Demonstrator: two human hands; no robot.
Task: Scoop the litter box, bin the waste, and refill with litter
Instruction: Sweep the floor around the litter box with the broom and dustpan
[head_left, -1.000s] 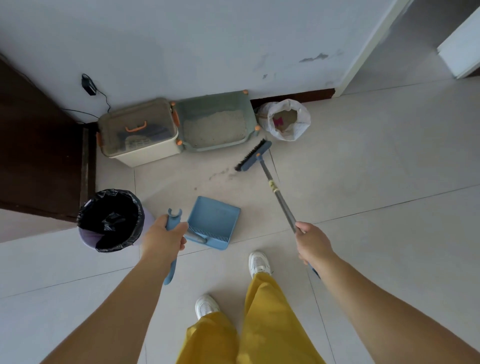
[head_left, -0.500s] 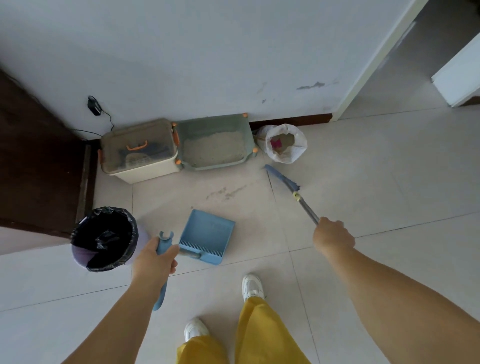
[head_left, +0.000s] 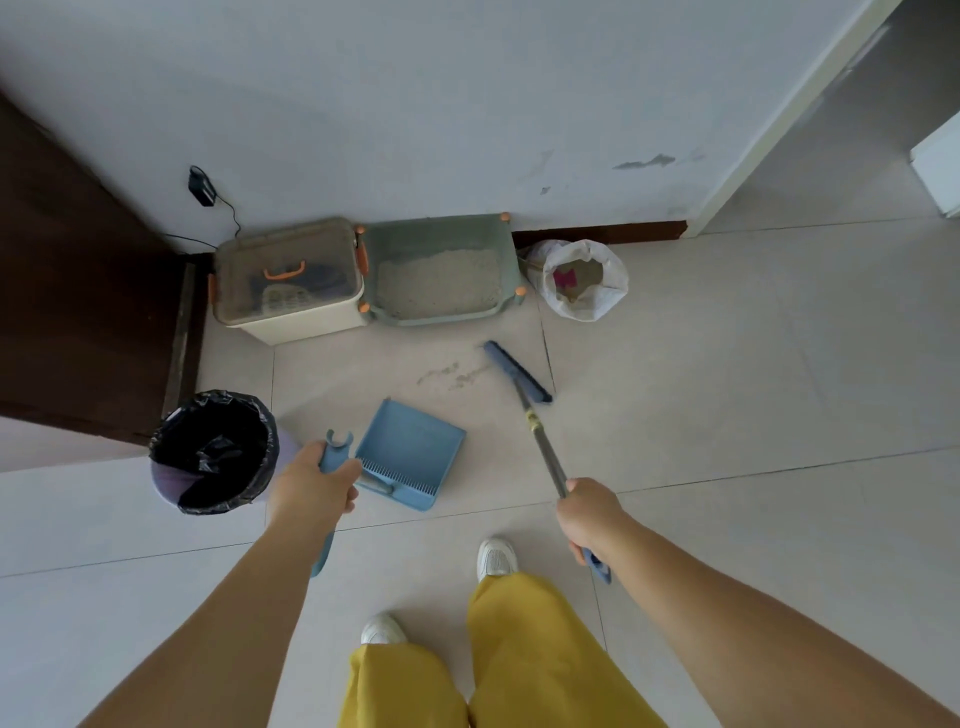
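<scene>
We judge this the sweep-up step: our right hand (head_left: 589, 512) grips the broom (head_left: 517, 370), our left hand (head_left: 311, 486) grips the dustpan (head_left: 410, 452) handle. Spilled litter (head_left: 452, 374) lies on the floor between them, before the litter box (head_left: 441, 270); next, brush it into the pan.

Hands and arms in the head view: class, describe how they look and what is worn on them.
Both the left hand and the right hand are bare, without gloves. Both forearms are uncovered, with no sleeves in view. No watch, ring or bracelet shows.
</scene>
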